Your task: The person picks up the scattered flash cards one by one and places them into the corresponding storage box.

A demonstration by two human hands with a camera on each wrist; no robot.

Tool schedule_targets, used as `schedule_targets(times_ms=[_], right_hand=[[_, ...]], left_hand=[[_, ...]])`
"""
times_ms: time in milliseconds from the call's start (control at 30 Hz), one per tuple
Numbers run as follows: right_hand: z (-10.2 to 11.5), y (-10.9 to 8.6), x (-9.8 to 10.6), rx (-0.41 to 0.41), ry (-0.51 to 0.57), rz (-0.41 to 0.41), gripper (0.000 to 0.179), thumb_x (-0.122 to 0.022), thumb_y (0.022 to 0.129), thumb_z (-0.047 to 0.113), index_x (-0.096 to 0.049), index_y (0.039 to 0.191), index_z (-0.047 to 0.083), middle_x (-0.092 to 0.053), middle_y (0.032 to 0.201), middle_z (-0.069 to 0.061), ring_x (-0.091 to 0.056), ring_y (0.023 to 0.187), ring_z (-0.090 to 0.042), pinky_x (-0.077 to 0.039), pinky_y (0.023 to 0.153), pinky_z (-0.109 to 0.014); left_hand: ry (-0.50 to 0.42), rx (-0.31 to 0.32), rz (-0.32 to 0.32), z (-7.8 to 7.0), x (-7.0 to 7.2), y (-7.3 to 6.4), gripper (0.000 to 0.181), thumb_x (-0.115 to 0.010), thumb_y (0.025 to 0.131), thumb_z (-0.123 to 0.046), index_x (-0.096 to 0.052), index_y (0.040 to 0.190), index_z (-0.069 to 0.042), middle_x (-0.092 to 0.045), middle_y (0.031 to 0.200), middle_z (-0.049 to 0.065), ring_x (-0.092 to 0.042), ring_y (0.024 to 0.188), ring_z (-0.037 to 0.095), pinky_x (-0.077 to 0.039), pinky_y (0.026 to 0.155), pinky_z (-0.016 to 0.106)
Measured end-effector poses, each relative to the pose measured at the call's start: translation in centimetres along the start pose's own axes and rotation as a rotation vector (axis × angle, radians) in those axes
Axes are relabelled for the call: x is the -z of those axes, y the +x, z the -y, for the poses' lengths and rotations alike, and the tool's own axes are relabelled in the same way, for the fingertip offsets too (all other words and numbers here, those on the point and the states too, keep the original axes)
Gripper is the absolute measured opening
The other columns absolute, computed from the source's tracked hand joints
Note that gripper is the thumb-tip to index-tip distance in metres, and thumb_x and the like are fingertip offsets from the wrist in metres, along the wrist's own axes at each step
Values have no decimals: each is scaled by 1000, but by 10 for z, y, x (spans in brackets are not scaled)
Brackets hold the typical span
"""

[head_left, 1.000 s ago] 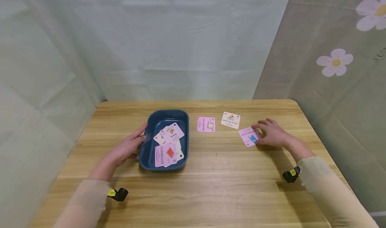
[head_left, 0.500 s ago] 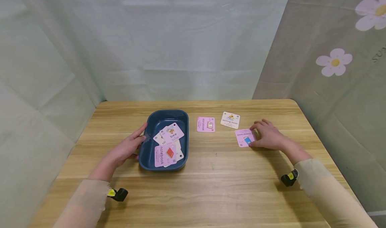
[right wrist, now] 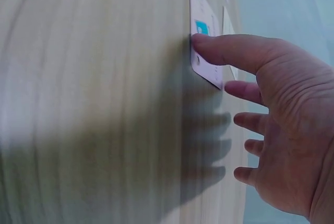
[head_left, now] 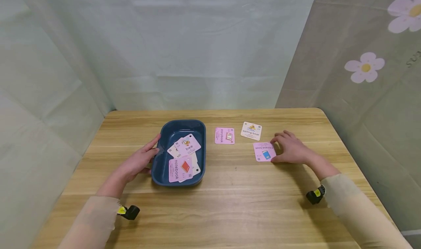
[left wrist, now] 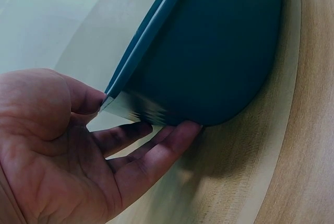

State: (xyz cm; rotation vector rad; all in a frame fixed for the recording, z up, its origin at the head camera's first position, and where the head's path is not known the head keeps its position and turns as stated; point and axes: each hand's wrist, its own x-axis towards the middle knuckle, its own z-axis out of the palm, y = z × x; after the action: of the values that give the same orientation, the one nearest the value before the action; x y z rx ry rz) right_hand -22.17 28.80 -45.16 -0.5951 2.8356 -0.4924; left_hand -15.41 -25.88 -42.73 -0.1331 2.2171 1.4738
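In the head view my left hand (head_left: 139,161) holds the left side of a dark blue box (head_left: 204,146). Its thumb is at the rim and its fingers (left wrist: 156,166) touch the outer wall. Inside the box lie several picture cards, among them a pink notebook card (head_left: 181,169) and a bee card (head_left: 187,144). My right hand (head_left: 292,148) has thumb and index finger at the right corners of a pink Chinese book card (head_left: 263,154), which lies flat on the table. In the right wrist view its other fingers are spread above the wood.
A pink storybook card (head_left: 224,136) and a white sailing boat card (head_left: 251,131) lie behind, between the box and my right hand. The wooden table (head_left: 236,208) ends at the back against a pale cloth (head_left: 197,51). A flowered cloth (head_left: 378,106) stands on the right.
The Chinese book card has slid left and turned straighter, with my right hand moving slightly left along with it. My left hand and the box have stayed in place.
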Motion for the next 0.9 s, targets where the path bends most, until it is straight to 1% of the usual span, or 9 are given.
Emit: schedule_targets(times_ms=[100,200,300,433,600,733,900], right_hand=[[-1,0,3,-1,8,22,68,-87,77,40,-63,133,10,-39,155,-28,-15,146,-55,-15,109,-77],[-1,0,5,-5,12,32,67,-87,78,40,-63,133,11,-38,156,-27,-14,147,-55,-14,109,-77],[-1,1,6,-1,13,34,67,-88,77,39,-63,132,10,-38,155,-29,-14,146,-56,-14,109,-78],[-1,2,7,-2,15,41,65,-88,77,37,-63,131,10,-37,156,-28,-14,147,-55,-13,110,-76],[0,5,6,3,14,45,64,-89,76,33,-63,128,7,-36,156,-29,-13,147,-56,-11,113,-73],[0,7,5,-12,24,44,66,-91,74,31,-62,126,3,-36,156,-29,-12,148,-54,-10,114,-71],[-1,8,5,-32,51,27,67,-93,72,27,-61,123,0,-37,154,-30,-13,147,-53,-9,116,-69]], left_hand=[[4,-2,1,0,0,-1,61,-35,112,-31,-4,163,-46,-17,166,24,-50,119,41,-55,76,40],[5,-1,0,-1,0,-1,61,-35,112,-31,-4,163,-46,-17,166,24,-50,120,42,-55,77,40],[4,2,0,-1,0,-1,61,-36,112,-32,-4,162,-46,-14,167,24,-49,121,43,-55,78,40],[3,5,1,-1,0,0,61,-36,112,-33,-5,162,-47,-12,168,23,-48,123,43,-54,78,40],[6,4,1,0,1,0,61,-36,112,-33,-5,162,-47,-13,168,23,-48,122,43,-54,78,40],[8,2,3,0,1,1,61,-37,112,-34,-5,162,-47,-12,168,23,-48,122,43,-54,78,40],[5,0,3,0,1,0,61,-36,112,-32,-5,162,-47,-15,167,23,-48,122,43,-54,78,41]])
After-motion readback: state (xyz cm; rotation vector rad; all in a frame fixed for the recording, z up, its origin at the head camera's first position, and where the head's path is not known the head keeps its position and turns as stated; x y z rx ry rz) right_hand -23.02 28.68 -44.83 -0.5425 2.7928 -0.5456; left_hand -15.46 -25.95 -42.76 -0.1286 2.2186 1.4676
